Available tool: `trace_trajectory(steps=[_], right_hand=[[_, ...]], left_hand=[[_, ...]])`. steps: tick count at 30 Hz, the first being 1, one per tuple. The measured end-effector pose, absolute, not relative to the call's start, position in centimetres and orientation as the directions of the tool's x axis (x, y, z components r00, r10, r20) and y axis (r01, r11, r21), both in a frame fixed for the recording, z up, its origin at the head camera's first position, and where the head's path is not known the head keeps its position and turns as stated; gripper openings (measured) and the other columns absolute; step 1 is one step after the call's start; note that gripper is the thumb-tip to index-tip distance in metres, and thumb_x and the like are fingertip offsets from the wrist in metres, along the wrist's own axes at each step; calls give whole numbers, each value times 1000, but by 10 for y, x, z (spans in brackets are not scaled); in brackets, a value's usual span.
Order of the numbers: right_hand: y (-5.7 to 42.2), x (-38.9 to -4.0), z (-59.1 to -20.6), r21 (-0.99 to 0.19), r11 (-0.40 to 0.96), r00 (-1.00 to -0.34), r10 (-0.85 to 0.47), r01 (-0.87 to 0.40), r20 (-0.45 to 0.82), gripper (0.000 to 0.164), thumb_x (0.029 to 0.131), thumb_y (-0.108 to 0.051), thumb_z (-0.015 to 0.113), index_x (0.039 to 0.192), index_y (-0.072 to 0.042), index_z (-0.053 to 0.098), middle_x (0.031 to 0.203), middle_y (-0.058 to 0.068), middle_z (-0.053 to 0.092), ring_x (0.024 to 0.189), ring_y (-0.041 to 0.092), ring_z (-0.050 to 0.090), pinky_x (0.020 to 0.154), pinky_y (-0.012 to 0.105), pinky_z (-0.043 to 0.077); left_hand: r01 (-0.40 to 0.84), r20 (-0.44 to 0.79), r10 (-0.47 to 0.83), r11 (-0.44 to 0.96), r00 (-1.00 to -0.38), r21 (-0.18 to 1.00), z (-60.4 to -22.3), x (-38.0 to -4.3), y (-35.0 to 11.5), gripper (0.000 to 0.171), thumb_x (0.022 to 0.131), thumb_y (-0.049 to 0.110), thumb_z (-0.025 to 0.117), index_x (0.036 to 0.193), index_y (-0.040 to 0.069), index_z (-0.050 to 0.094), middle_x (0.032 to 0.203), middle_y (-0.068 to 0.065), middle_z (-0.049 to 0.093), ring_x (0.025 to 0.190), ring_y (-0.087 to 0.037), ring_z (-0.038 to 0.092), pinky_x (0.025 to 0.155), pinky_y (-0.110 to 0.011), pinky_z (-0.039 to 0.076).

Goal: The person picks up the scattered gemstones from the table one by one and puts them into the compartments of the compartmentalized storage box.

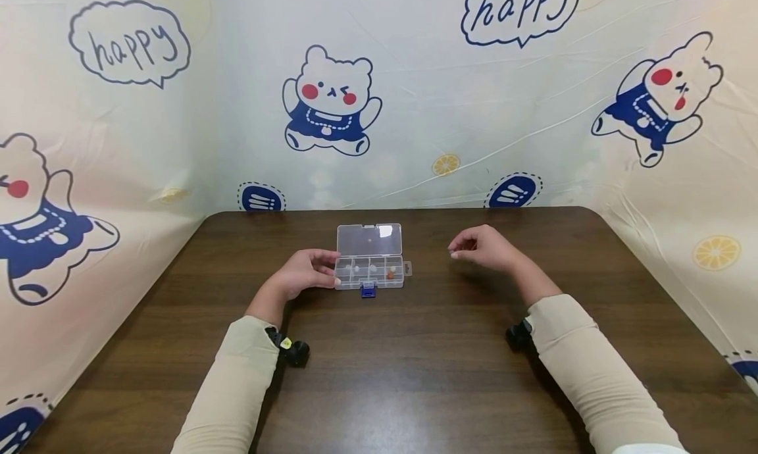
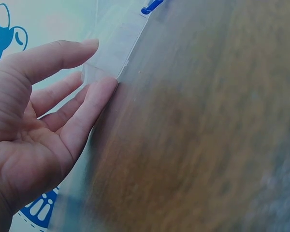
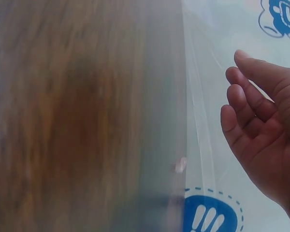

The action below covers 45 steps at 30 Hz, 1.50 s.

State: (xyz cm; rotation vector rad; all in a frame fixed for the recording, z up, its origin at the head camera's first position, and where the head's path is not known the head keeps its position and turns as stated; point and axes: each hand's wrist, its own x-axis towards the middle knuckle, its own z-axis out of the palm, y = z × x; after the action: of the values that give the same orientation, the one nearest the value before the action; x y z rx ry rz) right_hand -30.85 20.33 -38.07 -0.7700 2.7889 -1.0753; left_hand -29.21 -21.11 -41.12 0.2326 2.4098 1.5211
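A clear plastic compartment box (image 1: 369,288) lies on the table with its lid (image 1: 364,241) raised at the back and a blue latch (image 1: 368,290) at the front. Several small pale pieces (image 1: 372,268) and an orange piece (image 1: 390,275) sit in its compartments. My left hand (image 1: 304,270) holds the box's left end, thumb at the near corner and fingers at the far side. To the right of the box and apart from it, my right hand (image 1: 482,247) has curled fingers with thumb and forefinger tips close together; I cannot tell whether they pinch something tiny.
The brown wooden table (image 1: 367,388) has its far edge just behind the box, against a printed cloth backdrop (image 1: 414,112). A clear hanging tab (image 1: 407,268) sticks out from the box's right end. Black wrist devices (image 1: 296,353) sit under both forearms.
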Motion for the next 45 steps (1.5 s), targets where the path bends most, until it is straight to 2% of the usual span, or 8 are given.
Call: trace_trajectory(steps=[8, 17, 28, 35, 45], right_hand=[[184, -307, -378, -638, 618, -859, -492, -459, 142, 12, 88, -15, 74, 98, -8, 74, 90, -1, 70, 81, 20, 59, 76, 34, 52], [161, -303, -374, -667, 591, -854, -502, -454, 137, 15, 88, -17, 75, 100, -8, 74, 91, -1, 70, 82, 21, 57, 76, 33, 52], [135, -302, -374, -694, 552, -847, -506, -462, 161, 13, 87, -15, 75, 98, -9, 75, 89, -1, 70, 80, 21, 57, 73, 33, 52], [124, -302, -372, -685, 529, -824, -533, -502, 192, 15, 87, -13, 75, 99, -4, 74, 87, 0, 70, 77, 20, 57, 71, 33, 52], [110, -303, -368, -687, 527, -819, -545, -501, 181, 6, 88, -13, 75, 93, -10, 74, 86, -1, 69, 77, 17, 59, 71, 30, 52]], left_hand=[[-14, -152, 286, 432, -946, 902, -409, -291, -210, 66, 75, 3, 83, 135, 3, 55, 127, -18, 58, 99, -28, 58, 81, -29, 55], [-22, -159, 287, 428, -945, 903, -410, -292, -211, 67, 75, 4, 83, 135, 3, 55, 128, -19, 57, 99, -28, 58, 82, -29, 55], [-40, -187, 294, 445, -937, 895, -395, -283, -206, 66, 78, -2, 78, 138, -4, 50, 131, -25, 54, 99, -29, 58, 82, -29, 55], [-37, -174, 286, 429, -942, 903, -408, -290, -210, 67, 76, 2, 82, 137, 2, 53, 131, -20, 55, 100, -28, 58, 82, -29, 55], [-17, -153, 288, 426, -945, 905, -410, -291, -211, 66, 74, 3, 83, 134, 4, 56, 128, -18, 58, 98, -27, 59, 81, -29, 55]])
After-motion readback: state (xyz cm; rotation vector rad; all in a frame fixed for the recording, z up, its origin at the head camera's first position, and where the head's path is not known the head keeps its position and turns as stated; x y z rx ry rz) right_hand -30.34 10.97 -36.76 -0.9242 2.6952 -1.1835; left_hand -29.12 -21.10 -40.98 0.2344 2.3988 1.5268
